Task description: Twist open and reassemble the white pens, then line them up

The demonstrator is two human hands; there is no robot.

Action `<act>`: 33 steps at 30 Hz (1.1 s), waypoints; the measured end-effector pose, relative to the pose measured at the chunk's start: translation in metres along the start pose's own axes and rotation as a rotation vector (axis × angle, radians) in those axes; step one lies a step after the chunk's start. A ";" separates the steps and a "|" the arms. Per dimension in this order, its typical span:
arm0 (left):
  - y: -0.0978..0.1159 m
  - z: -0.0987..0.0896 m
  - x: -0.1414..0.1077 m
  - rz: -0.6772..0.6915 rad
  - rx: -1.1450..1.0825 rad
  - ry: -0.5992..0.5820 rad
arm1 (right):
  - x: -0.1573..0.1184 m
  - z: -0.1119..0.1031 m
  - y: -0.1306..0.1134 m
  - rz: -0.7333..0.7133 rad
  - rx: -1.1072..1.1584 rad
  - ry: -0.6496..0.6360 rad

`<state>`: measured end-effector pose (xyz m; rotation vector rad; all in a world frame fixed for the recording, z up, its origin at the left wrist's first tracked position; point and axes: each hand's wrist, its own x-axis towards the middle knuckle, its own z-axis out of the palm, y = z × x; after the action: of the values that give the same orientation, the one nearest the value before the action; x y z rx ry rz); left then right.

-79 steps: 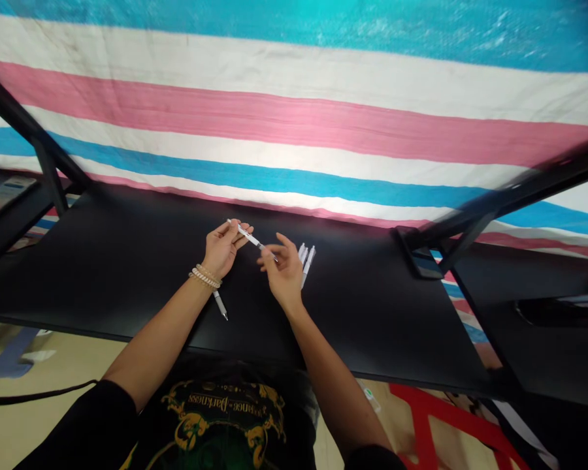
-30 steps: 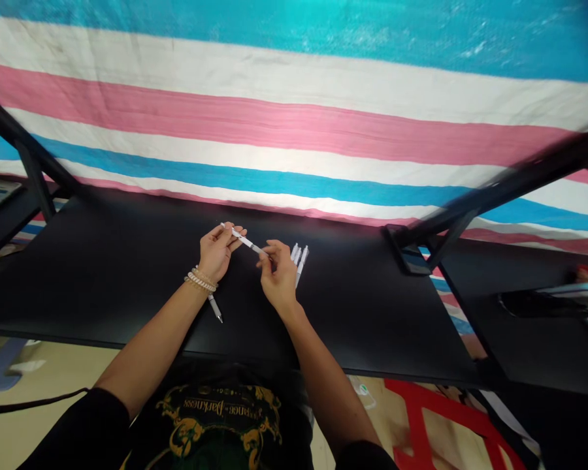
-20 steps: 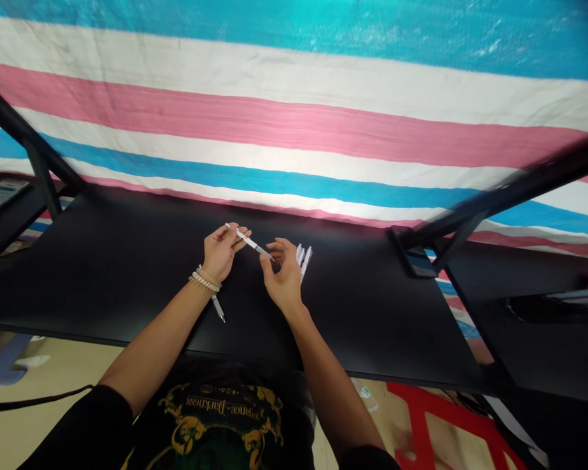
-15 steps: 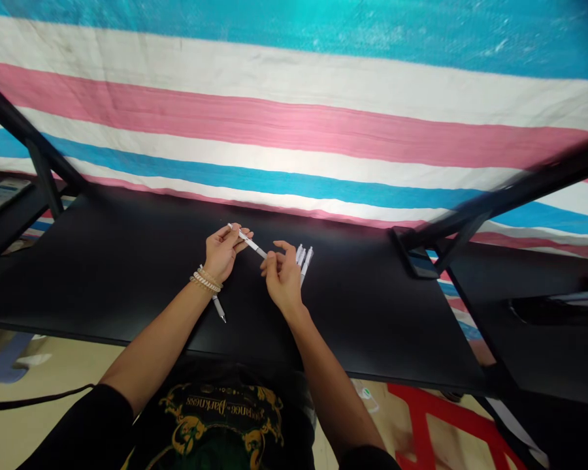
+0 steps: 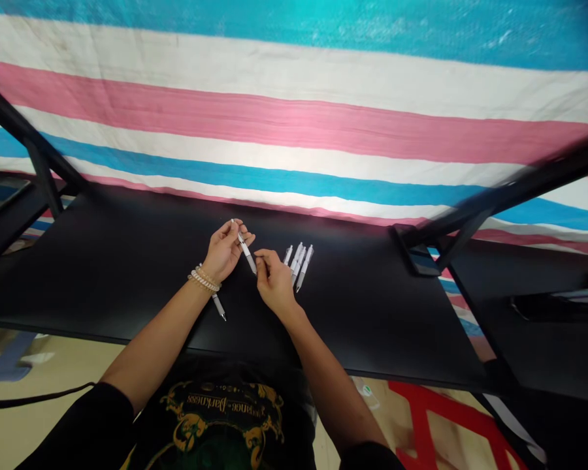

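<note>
In the head view, my left hand [image 5: 227,247] pinches a white pen [image 5: 245,250] between thumb and fingers, its grey grip end slanting down to the right. My right hand [image 5: 274,279] is closed, thumb and fingertips together right beside the pen's tip. Whether anything small sits in that pinch I cannot make out. Several similar white pens [image 5: 304,267] lie side by side just right of my right hand, which partly covers them. Another pen [image 5: 219,307] rests below my left wrist, its upper part hidden by the wrist.
A black table [image 5: 142,261] carries the pens. Striped sheeting [image 5: 294,124] hangs behind it. Black slanted bars stand at left [image 5: 44,170] and right [image 5: 509,189]. A red stool [image 5: 441,418] is below the table at right, a blue-grey one [image 5: 10,359] at left.
The held pen has turned to point more steeply downward. My right hand has shifted left and slightly down, its fingers curling in, uncovering more of the pens on the table.
</note>
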<state>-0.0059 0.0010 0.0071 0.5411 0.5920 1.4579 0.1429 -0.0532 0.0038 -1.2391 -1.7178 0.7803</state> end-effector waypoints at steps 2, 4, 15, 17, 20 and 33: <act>0.000 0.003 -0.001 0.006 -0.022 0.001 | -0.001 0.002 -0.001 0.003 0.044 -0.012; 0.001 0.006 -0.002 0.010 -0.057 -0.002 | -0.002 0.003 -0.001 -0.011 0.084 -0.051; 0.022 0.005 -0.007 -0.252 -0.205 0.058 | -0.003 0.007 -0.006 -0.032 0.123 -0.141; 0.025 0.004 -0.008 -0.259 -0.208 0.068 | -0.003 0.007 -0.005 -0.033 0.109 -0.106; 0.026 0.005 -0.009 -0.279 -0.211 0.059 | -0.002 0.006 -0.004 -0.037 0.095 -0.075; 0.023 0.003 -0.008 -0.262 -0.137 -0.039 | -0.002 0.004 -0.009 -0.147 -0.008 -0.020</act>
<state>-0.0215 -0.0058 0.0251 0.3684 0.5072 1.2267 0.1361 -0.0582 0.0097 -1.0995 -1.8070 0.7018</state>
